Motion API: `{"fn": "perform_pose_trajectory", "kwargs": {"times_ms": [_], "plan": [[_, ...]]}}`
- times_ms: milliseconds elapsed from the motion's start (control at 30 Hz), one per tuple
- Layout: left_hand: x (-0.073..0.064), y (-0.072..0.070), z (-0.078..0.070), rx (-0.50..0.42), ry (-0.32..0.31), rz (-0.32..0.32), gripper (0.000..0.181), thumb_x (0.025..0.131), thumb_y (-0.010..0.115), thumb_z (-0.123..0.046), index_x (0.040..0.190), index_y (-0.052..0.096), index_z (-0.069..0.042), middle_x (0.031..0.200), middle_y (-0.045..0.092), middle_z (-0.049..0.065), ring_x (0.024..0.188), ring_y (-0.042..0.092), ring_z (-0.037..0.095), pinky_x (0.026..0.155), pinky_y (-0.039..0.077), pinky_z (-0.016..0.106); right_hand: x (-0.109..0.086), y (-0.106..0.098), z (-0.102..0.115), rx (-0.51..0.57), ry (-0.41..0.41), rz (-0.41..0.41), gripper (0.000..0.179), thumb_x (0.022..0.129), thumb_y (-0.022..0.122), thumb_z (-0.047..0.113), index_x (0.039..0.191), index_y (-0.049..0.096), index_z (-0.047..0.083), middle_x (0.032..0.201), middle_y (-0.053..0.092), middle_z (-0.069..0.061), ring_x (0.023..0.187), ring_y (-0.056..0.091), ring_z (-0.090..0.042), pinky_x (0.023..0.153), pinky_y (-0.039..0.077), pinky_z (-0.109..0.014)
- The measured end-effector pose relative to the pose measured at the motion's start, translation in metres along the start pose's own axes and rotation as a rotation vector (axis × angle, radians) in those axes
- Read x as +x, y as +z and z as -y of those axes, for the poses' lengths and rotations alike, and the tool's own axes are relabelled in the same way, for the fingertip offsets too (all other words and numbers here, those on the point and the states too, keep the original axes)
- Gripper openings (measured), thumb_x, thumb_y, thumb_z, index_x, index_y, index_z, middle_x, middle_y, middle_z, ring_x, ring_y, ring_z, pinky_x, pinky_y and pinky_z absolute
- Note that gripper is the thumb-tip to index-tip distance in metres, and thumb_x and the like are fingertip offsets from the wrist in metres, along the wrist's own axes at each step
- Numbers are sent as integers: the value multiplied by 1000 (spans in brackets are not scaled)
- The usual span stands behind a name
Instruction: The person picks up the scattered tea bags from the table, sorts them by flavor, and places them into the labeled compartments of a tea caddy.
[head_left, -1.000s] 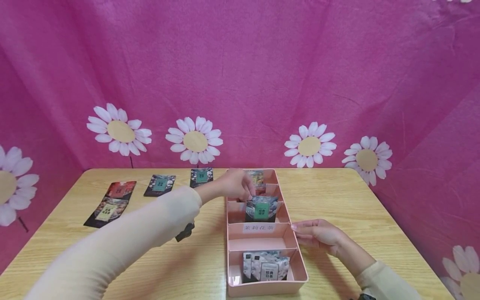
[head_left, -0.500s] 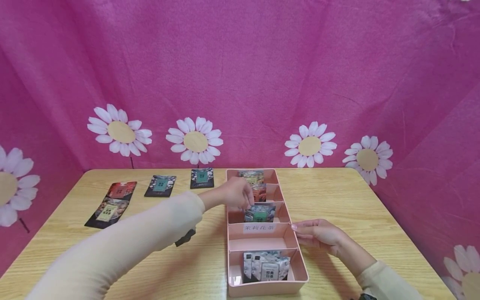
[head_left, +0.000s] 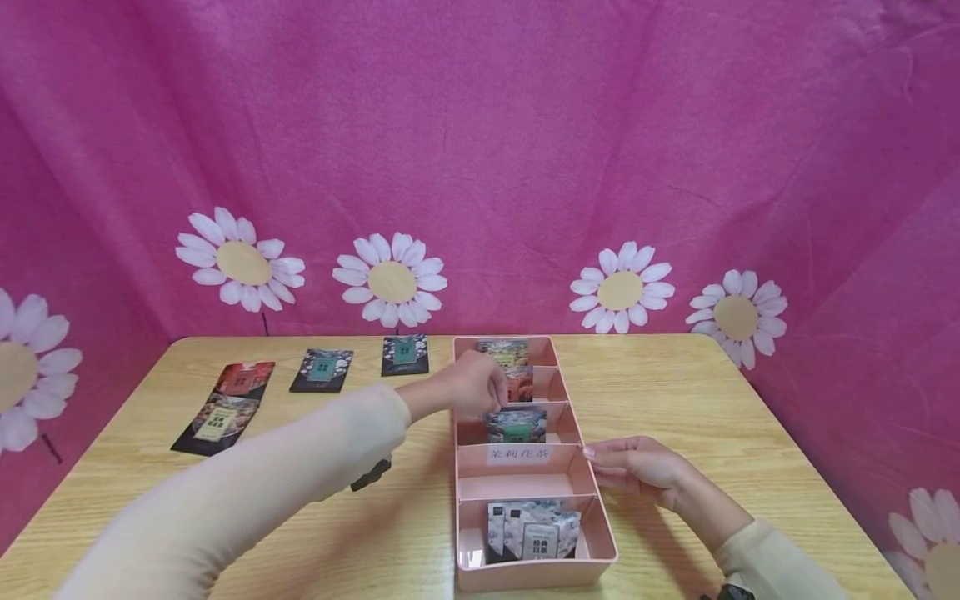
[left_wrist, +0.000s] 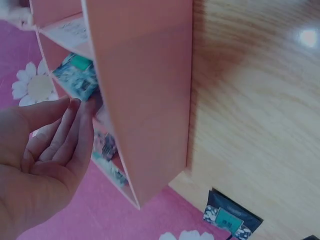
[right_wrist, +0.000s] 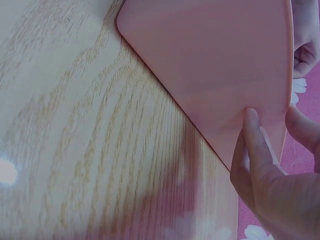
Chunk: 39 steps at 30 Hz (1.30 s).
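A long pink divided box (head_left: 536, 575) stands on the table. In its middle compartment sits a blue-grey tea packet with a green label (head_left: 517, 427). My left hand (head_left: 477, 385) reaches over the box from the left. Its thumb and fingertips pinch the packet's top edge, also seen in the left wrist view, where the packet (left_wrist: 77, 80) leans inside the compartment. My right hand (head_left: 637, 468) is at the box's right side. In the right wrist view its extended fingers (right_wrist: 254, 135) touch the outer wall (right_wrist: 210, 60), and the thumb lies at the rim.
Two white-labelled packets (head_left: 540, 537) stand in the front compartment, behind which a divider carries a paper label (head_left: 519, 454). Yellow (head_left: 510, 353) and red (head_left: 521, 383) packets sit in the back compartments. Left on the table lie red (head_left: 242, 380), yellow-labelled (head_left: 213, 422) and two teal-labelled packets (head_left: 322, 370).
My left hand has lowered the green-labelled packet into the middle compartment, then shifted slightly left with it. The right hand stays at the box's side.
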<state>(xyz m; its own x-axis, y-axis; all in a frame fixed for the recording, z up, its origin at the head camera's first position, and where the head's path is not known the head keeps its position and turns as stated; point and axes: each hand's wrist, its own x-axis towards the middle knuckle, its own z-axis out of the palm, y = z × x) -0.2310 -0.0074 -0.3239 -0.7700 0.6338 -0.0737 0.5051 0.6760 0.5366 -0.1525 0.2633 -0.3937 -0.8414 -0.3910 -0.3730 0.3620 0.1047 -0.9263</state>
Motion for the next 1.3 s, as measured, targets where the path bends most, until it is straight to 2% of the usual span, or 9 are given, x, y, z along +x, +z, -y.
{"fn": "perform_pose_trajectory", "kwargs": {"times_ms": [167,333,500,633,733,900,1033,1133,1300], "plan": [[-3,-14,6,-7,32,-29,8,80,67,2,82,74,-1,81,75,9,72,68,11,62,51,18,0,0,0,-8,0,-4,35,92,63,15,116,62,-10,98,73,4,92,68,-4,87,56,-28],[-3,-30,20,-77,-14,-90,9,80,69,-3,88,74,-1,85,76,10,71,69,10,62,52,18,0,1,0,-10,11,-13,40,92,63,16,119,59,-13,99,73,4,92,68,-4,88,56,-28],[-3,-40,50,-63,-67,-165,9,80,69,-5,87,72,0,81,75,12,72,68,14,64,51,20,0,1,0,1,14,-14,34,92,63,15,116,63,-9,97,73,5,91,68,-4,87,56,-27],[-7,-41,78,39,-116,-208,10,82,67,-7,87,72,1,83,74,13,80,68,21,75,54,29,0,1,0,8,16,-16,31,91,64,15,113,65,-7,97,73,5,91,68,-4,87,56,-27],[-9,-36,97,117,-201,-182,15,86,65,-8,96,71,2,95,74,16,94,68,26,86,54,36,0,1,0,-1,17,-21,34,92,63,15,116,63,-9,98,73,4,91,68,-4,87,56,-28],[-12,-25,118,117,-369,-80,29,92,56,-5,118,64,5,122,65,19,118,60,32,100,49,44,-1,1,3,1,25,-30,40,91,63,15,120,59,-13,99,73,4,92,68,-4,87,56,-27],[-10,-17,126,181,-384,-57,25,89,52,-2,108,66,4,110,68,17,99,61,23,93,51,41,-2,1,3,-6,25,-33,41,91,63,15,120,57,-14,98,72,4,91,68,-4,87,56,-27],[-10,-13,127,247,-380,-40,23,87,50,-1,101,68,2,99,67,14,83,50,19,82,50,37,-2,2,4,-11,24,-31,44,91,64,15,121,56,-15,100,72,4,93,68,-5,87,56,-27],[-13,-7,129,261,-398,-4,27,89,46,-1,106,67,2,103,66,14,86,51,19,84,49,36,-2,2,3,-5,18,-25,40,91,64,15,119,59,-13,98,72,5,92,67,-4,87,56,-27]]}}
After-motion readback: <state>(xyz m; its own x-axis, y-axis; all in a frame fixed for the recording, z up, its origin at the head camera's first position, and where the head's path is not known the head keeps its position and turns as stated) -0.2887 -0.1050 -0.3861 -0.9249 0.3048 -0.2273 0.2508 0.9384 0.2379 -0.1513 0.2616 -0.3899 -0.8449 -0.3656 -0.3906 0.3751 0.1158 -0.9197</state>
